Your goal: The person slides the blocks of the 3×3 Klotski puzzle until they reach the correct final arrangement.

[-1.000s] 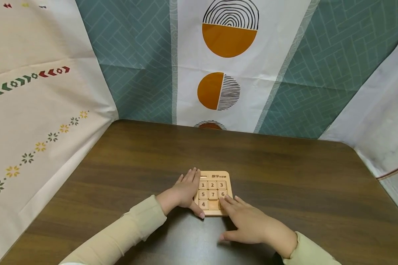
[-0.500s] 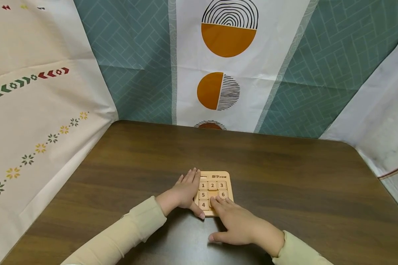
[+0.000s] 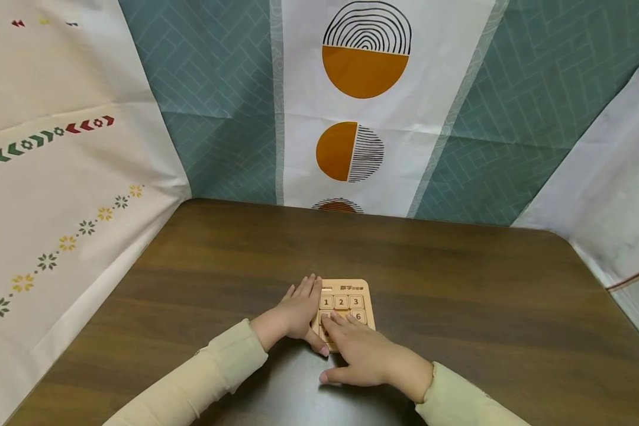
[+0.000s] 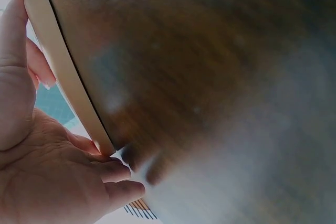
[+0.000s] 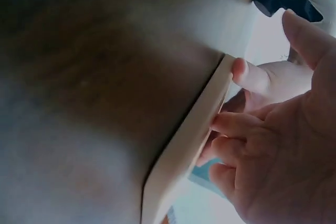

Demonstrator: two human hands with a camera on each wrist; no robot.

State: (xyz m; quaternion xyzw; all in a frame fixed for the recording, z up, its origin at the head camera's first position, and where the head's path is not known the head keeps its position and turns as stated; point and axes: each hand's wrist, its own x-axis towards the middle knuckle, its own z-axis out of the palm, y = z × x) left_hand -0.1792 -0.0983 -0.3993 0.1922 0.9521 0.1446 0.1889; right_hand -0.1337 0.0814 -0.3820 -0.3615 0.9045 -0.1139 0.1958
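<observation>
A pale wooden number slide puzzle (image 3: 370, 305) lies flat on the dark table. Tiles 1, 2 and 3 fill its top row, and the 6 tile (image 3: 358, 316) shows at the right of the middle row. My left hand (image 3: 300, 313) steadies the left edge, fingers straight along it and thumb at the near corner. The index fingertip of my right hand (image 3: 367, 355) rests on the left column, near the 5 tile (image 3: 325, 314). My right thumb is off the board. Both wrist views show the puzzle's side edge (image 4: 68, 69); the lower-row tiles are mostly covered.
The brown wood-grain table (image 3: 458, 284) stretches out around the puzzle. Behind it hangs a teal and white cloth (image 3: 223, 118), with a cream patterned cloth (image 3: 58, 195) at the left. A small black object (image 5: 286, 4) appears in the right wrist view.
My right hand has moved left across the puzzle, from the right column to the left. The 7 tile has left the middle square. My left hand stays in place.
</observation>
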